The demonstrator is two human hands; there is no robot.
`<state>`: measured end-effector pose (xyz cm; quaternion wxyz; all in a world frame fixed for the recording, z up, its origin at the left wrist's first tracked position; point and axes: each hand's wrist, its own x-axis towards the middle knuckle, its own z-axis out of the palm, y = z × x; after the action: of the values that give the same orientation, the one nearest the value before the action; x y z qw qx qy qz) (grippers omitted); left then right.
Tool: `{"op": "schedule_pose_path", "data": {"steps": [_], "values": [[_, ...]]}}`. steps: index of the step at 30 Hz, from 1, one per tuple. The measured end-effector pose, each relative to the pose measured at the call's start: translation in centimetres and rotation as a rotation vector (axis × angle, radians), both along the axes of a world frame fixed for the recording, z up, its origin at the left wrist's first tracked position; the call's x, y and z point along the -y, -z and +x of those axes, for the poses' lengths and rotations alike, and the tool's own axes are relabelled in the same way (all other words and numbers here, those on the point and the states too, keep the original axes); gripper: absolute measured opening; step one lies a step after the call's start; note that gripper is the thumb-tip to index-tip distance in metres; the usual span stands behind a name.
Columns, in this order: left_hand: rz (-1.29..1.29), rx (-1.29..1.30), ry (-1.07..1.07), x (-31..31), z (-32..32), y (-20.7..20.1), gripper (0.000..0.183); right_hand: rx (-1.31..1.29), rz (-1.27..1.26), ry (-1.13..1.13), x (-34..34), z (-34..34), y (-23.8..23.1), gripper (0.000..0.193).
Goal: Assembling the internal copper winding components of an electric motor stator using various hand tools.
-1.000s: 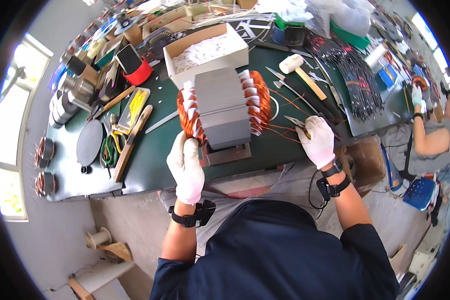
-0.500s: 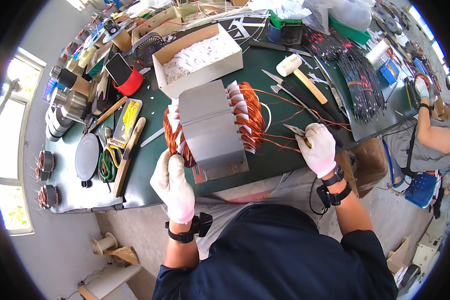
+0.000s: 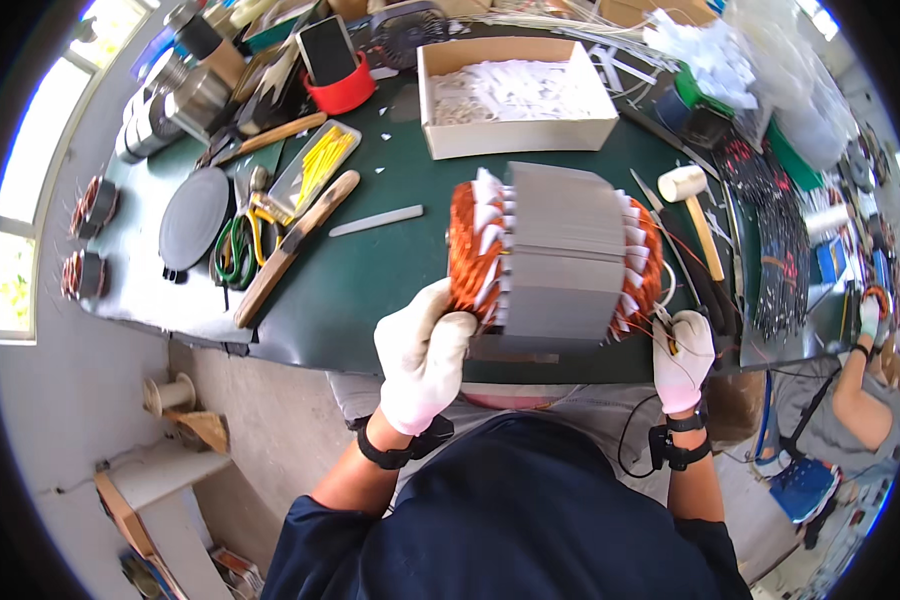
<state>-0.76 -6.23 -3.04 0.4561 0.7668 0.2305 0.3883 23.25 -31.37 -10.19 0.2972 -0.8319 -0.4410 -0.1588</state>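
Note:
A large motor stator with a grey laminated core (image 3: 562, 255) lies on its side at the table's near edge. Copper windings (image 3: 475, 250) bulge from both ends, with white insulating paper tabs (image 3: 487, 205) between them. My gloved left hand (image 3: 422, 345) is closed on the lower part of the left winding. By the right winding, my gloved right hand (image 3: 684, 352) grips a small pointed hand tool (image 3: 664, 318), its silver tip showing and its handle mostly hidden in the palm. Thin copper lead wires trail from that end past the tool.
Behind the stator stands a white box (image 3: 520, 140) of paper pieces. A mallet (image 3: 705, 220) and long-bladed tools lie right, beside bundled black sleeves (image 3: 782, 270). At left are a wooden-handled tool (image 3: 295, 250), yellow sticks in a tray (image 3: 322, 165) and green-handled tool (image 3: 235, 250). Someone works far right (image 3: 860, 400).
My view has swung left, so the scene sits farther right. My right hand with the tool has come in from the stretched lead wires to beside the right winding. My left hand stays at the left winding.

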Motion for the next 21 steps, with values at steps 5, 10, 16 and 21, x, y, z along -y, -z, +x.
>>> {"op": "schedule_pose_path", "data": {"steps": [5,10,16,21], "values": [[-0.073,0.008,0.042,-0.16,-0.09,0.16,0.029,0.002,-0.030,-0.007,0.12,0.08,0.52,0.024],[-0.028,-0.005,0.054,-0.48,-0.17,0.41,0.029,-0.040,-0.028,0.014,-0.02,0.01,0.41,0.023],[-0.012,0.012,0.052,-0.57,-0.23,0.85,0.029,-0.037,-0.034,0.002,-0.18,-0.10,0.29,0.022],[-0.059,0.049,0.064,-0.41,-0.09,0.31,0.030,-0.028,-0.031,0.009,-0.30,0.01,-0.21,0.021]]}}
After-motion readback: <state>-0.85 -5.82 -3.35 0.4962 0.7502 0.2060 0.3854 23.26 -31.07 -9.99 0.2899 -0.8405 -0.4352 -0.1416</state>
